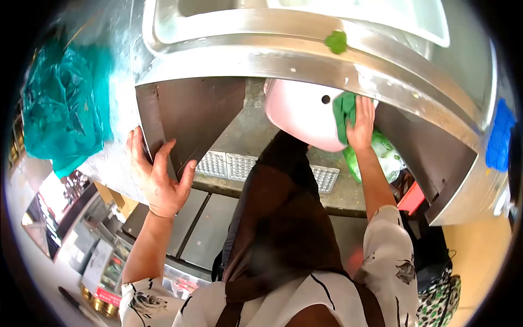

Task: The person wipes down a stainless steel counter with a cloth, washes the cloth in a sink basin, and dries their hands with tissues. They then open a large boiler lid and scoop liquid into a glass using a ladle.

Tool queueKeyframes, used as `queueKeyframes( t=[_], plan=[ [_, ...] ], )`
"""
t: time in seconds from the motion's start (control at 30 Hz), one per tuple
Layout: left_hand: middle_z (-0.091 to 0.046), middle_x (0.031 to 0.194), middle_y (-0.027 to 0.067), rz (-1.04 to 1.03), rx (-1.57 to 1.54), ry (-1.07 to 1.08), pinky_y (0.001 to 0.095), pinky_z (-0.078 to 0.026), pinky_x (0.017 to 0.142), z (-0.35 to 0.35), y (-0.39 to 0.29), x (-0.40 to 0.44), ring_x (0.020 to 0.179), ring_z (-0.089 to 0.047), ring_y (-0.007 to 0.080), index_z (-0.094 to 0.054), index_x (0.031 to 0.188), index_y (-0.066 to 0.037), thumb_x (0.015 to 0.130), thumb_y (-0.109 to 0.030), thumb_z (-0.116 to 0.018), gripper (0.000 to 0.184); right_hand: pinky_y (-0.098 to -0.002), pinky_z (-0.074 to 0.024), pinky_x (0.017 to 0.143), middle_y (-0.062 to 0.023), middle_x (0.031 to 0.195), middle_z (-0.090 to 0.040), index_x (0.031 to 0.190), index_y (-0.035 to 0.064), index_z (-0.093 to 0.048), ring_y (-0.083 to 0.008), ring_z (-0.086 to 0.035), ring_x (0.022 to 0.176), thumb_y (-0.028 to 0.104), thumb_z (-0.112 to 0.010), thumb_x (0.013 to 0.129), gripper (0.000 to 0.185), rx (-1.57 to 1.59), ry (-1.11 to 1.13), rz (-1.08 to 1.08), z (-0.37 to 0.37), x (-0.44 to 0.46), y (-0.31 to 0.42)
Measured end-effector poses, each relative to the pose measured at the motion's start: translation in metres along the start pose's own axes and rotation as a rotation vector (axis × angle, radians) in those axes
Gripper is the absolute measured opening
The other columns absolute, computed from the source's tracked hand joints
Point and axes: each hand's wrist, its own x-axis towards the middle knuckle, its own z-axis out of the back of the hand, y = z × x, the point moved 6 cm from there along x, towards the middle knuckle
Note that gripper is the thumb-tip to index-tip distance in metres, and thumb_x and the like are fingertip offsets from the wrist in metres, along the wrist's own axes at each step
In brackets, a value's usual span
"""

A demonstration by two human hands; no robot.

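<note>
My left hand (160, 177) rests against the edge of a brown panel (188, 109) under the steel counter, fingers and thumb spread. With my right hand (362, 129) I press a green cloth (344, 113) against the side of a pink and white rounded container (302, 106) with a dark round hole. The container sits in the open space below the sink, its upper part hidden by the counter's rim. Beside my right wrist lies a clear bag of something green and white (384, 158).
A steel sink rim (245, 57) crosses above, with a green leaf scrap (336, 42) on it. A teal plastic bag (68, 109) lies on the left counter. White perforated strips (239, 166) line the floor ledge. A red object (412, 197) and a blue item (500, 136) are at right.
</note>
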Motion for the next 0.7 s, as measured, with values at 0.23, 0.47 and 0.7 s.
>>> queueKeyframes(
  t=[0.23,0.47,0.7],
  plan=[
    [-0.028,0.134,0.0241,0.028,-0.001,-0.003,0.0503,-0.026,0.099,0.000,0.002,0.000,0.122,-0.028,0.0444,-0.059,0.099,-0.005,0.065,-0.029,-0.072,0.044,-0.0423,-0.0387,0.089,-0.0157,0.108,-0.056,0.103,0.0072,-0.059,-0.0328,-0.051,0.100,0.033,-0.059,0.072,0.040,0.044,0.155,0.245,-0.090,0.093,0.129],
    [-0.026,0.136,0.0236,0.069,-0.008,-0.002,0.0472,-0.024,0.101,0.000,0.005,-0.004,0.125,-0.026,0.0411,-0.060,0.096,-0.003,0.068,-0.024,-0.070,0.036,-0.0426,-0.0259,0.099,-0.0021,0.090,-0.065,0.078,0.0125,-0.070,-0.0227,-0.050,0.099,0.017,-0.052,0.071,0.020,-0.677,0.571,1.079,-0.187,-0.043,0.203],
    [-0.037,0.130,0.0206,0.074,-0.104,-0.057,0.0474,-0.028,0.098,0.004,0.014,-0.003,0.120,-0.034,0.0409,-0.061,0.092,-0.004,0.058,-0.019,-0.073,0.039,-0.0563,-0.0200,0.099,-0.0090,0.108,-0.060,0.098,0.0059,-0.067,-0.0333,-0.047,0.109,0.017,-0.050,0.079,0.028,-1.230,0.885,1.554,-0.154,-0.172,0.020]
  ],
)
